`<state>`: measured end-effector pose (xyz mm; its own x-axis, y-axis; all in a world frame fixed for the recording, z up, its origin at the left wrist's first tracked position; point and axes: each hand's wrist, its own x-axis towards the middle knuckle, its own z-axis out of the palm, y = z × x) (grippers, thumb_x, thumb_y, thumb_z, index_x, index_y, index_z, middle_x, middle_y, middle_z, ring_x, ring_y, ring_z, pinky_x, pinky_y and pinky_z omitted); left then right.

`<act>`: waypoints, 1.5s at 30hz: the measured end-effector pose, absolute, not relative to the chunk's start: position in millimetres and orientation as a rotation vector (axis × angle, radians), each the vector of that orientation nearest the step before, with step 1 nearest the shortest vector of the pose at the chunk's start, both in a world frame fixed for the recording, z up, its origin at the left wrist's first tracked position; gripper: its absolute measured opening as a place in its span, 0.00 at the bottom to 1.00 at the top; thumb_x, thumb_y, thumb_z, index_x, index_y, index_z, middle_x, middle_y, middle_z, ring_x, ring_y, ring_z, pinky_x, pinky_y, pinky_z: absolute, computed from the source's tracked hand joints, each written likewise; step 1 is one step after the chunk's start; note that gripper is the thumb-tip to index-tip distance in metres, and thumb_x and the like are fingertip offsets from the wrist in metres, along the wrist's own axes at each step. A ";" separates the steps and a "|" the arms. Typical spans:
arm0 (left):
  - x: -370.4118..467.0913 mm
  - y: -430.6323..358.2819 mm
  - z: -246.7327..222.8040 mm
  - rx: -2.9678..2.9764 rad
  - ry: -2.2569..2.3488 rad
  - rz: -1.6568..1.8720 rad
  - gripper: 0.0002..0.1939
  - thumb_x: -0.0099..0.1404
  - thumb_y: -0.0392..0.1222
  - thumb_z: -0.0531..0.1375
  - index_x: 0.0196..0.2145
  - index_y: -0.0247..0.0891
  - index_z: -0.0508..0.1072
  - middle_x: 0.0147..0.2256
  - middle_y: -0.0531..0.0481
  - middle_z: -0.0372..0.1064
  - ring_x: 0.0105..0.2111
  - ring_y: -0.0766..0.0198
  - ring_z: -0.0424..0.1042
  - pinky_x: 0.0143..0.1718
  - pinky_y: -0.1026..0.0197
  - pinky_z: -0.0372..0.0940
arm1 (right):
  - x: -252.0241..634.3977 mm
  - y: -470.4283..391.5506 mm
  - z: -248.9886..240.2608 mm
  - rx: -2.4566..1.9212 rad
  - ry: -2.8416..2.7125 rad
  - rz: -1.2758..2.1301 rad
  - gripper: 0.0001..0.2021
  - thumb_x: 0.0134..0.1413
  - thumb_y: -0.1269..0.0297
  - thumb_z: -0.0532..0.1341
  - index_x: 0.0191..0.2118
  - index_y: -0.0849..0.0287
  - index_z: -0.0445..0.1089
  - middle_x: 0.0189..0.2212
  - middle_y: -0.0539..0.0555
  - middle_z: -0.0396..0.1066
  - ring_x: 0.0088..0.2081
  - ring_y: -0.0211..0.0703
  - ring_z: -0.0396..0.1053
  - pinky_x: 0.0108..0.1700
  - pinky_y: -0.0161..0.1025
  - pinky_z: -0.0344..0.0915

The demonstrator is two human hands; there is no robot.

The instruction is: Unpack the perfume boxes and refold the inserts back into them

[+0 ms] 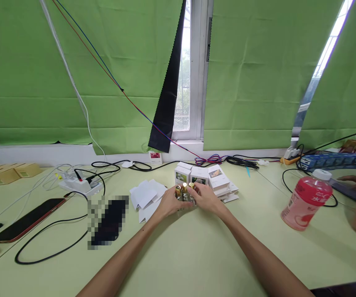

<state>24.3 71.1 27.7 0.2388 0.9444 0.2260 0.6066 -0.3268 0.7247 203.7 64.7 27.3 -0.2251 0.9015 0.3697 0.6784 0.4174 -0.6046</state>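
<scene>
The left hand [171, 201] and right hand [207, 199] together grip three gold-capped glass vials [184, 189] on the table [181, 255], white picture boxes [199, 175] crowding just behind, white papers [146, 194] left, a pink drink bottle [307, 201] well right.

Beyond our grip, we see green curtains [255, 78] flanking a bright window [184, 86]; below the grip spreads a pale table [190, 255].

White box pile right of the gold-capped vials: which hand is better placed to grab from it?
Right hand, likely: it is nearer to the white box pile; the left hand is on the far side of the gold-capped vials. Both hands are at the vials.
</scene>
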 end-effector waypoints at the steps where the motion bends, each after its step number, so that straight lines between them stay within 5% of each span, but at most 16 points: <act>1: 24.3 72.2 27.4 2.021 1.430 0.890 0.26 0.44 0.52 0.70 0.40 0.37 0.77 0.34 0.50 0.76 0.35 0.56 0.72 0.35 0.60 0.63 | 203.0 64.3 27.8 -1.335 -1.989 0.414 0.19 0.66 0.51 0.51 0.29 0.57 0.64 0.25 0.50 0.68 0.26 0.39 0.62 0.30 0.35 0.55; 14: 16.3 55.8 28.2 1.935 1.749 1.008 0.20 0.51 0.55 0.65 0.36 0.36 0.75 0.33 0.46 0.76 0.34 0.55 0.72 0.31 0.61 0.59 | 177.4 58.9 28.5 -1.264 -1.936 0.629 0.22 0.66 0.52 0.52 0.56 0.63 0.65 0.41 0.59 0.75 0.38 0.46 0.73 0.42 0.39 0.65; 21: 10.5 45.1 35.6 1.913 1.654 0.982 0.20 0.53 0.53 0.65 0.39 0.37 0.74 0.29 0.49 0.74 0.26 0.59 0.72 0.22 0.63 0.60 | 164.4 75.1 20.0 -1.256 -1.841 0.748 0.25 0.63 0.46 0.54 0.56 0.60 0.65 0.48 0.60 0.74 0.48 0.50 0.72 0.50 0.43 0.66; 25: 3.9 41.5 31.7 1.778 1.564 0.919 0.32 0.50 0.50 0.68 0.51 0.35 0.69 0.32 0.47 0.74 0.23 0.59 0.71 0.17 0.63 0.61 | 158.0 84.2 21.1 -1.251 -1.809 0.887 0.26 0.64 0.42 0.51 0.55 0.58 0.65 0.46 0.58 0.74 0.34 0.44 0.75 0.41 0.41 0.69; 28: 1.7 41.1 25.5 1.800 1.647 0.973 0.35 0.51 0.49 0.68 0.55 0.36 0.66 0.38 0.43 0.73 0.30 0.55 0.74 0.22 0.61 0.65 | 151.0 90.0 22.7 -1.244 -1.825 0.959 0.27 0.66 0.41 0.45 0.53 0.58 0.65 0.40 0.56 0.75 0.21 0.38 0.69 0.31 0.39 0.67; 33: 1.1 41.1 21.6 1.983 1.838 1.020 0.37 0.52 0.53 0.68 0.56 0.38 0.64 0.47 0.39 0.69 0.49 0.47 0.71 0.42 0.56 0.66 | 143.7 94.9 22.5 -1.238 -1.845 0.849 0.23 0.68 0.46 0.45 0.49 0.57 0.68 0.39 0.55 0.76 0.30 0.42 0.72 0.39 0.39 0.66; 41: 3.7 43.5 23.8 2.062 2.115 0.824 0.36 0.60 0.57 0.62 0.59 0.37 0.58 0.51 0.36 0.67 0.48 0.44 0.71 0.38 0.54 0.64 | 157.9 75.3 33.6 -1.246 -1.814 0.502 0.14 0.66 0.68 0.50 0.50 0.60 0.70 0.47 0.60 0.74 0.50 0.48 0.70 0.55 0.41 0.60; 45: 3.8 44.2 22.9 2.060 2.111 0.875 0.41 0.60 0.58 0.61 0.63 0.36 0.53 0.54 0.35 0.65 0.50 0.43 0.71 0.40 0.52 0.65 | 182.8 67.7 43.4 -1.429 -1.687 0.056 0.13 0.67 0.67 0.51 0.49 0.60 0.70 0.46 0.61 0.71 0.46 0.49 0.71 0.46 0.40 0.64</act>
<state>3.8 44.2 22.9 -0.1024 0.9363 0.3359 0.8994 -0.0571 0.4333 182.8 67.7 43.4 0.0696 0.8079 0.5852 0.7673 0.3315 -0.5490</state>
